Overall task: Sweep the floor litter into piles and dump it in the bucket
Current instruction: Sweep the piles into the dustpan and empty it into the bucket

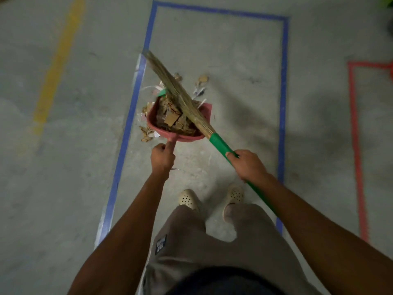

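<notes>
My left hand (162, 157) grips the handle of a red dustpan (153, 124) that holds brown cardboard scraps (172, 120). The green handle of a straw broom (170, 81) is gripped by my right hand (248, 165). The bristles lie diagonally across the pan, tips pointing up and left. Loose litter (146, 134) lies on the floor left of the pan, and more scraps (202, 80) with white paper bits lie just beyond it. No bucket is in view.
Grey concrete floor with a blue tape rectangle (284, 81) around me, a yellow line (57, 67) at left and a red tape outline (355, 124) at right. My feet in pale perforated shoes (187, 198) stand just behind the pan.
</notes>
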Tool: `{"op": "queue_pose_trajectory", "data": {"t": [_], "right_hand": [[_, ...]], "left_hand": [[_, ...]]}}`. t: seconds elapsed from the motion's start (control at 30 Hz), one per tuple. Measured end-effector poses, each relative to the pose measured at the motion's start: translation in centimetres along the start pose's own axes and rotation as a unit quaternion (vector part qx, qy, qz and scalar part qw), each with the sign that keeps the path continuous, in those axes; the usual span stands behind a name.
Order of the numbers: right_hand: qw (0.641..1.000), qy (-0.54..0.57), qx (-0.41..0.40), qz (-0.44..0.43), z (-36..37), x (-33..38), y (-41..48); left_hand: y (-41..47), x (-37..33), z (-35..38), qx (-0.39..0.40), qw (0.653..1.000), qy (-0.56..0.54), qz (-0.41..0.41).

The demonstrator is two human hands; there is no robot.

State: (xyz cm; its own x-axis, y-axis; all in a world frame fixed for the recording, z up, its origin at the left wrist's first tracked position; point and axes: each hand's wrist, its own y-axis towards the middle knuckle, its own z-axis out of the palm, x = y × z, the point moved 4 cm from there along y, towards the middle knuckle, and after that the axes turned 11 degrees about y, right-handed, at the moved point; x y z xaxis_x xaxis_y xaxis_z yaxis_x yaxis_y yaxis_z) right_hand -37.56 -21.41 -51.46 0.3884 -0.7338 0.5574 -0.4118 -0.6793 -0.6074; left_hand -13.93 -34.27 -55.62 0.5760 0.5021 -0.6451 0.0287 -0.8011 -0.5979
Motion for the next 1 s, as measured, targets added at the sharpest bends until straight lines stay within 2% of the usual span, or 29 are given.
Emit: {"op": "queue_pose_trajectory", "data": {"t": [0.2,0.5,0.8,1.0], "right_hand": [[0.997,0.043,-0.05,-0.029,-2.7,2.3,-7.4],[0.989,0.09,-0.094,-0.072,-7.3,1.8,-12.1],[0.977,0.143,-0.124,-0.096,-15.4,-4.8,-15.7],[0.972,0.146,-0.142,-0.113,-22.8,-12.1,-17.5]], "left_hand": [[-6.2,-4.1,-4.2,-0.032,0.996,-0.027,0.072],[-11.3,-7.4,-3.2,-0.031,0.985,-0.101,0.139],[-18.5,-12.4,3.1,-0.038,0.976,-0.074,0.203],[-24.6,-15.6,10.4,-0.043,0.975,-0.07,0.207]]}}
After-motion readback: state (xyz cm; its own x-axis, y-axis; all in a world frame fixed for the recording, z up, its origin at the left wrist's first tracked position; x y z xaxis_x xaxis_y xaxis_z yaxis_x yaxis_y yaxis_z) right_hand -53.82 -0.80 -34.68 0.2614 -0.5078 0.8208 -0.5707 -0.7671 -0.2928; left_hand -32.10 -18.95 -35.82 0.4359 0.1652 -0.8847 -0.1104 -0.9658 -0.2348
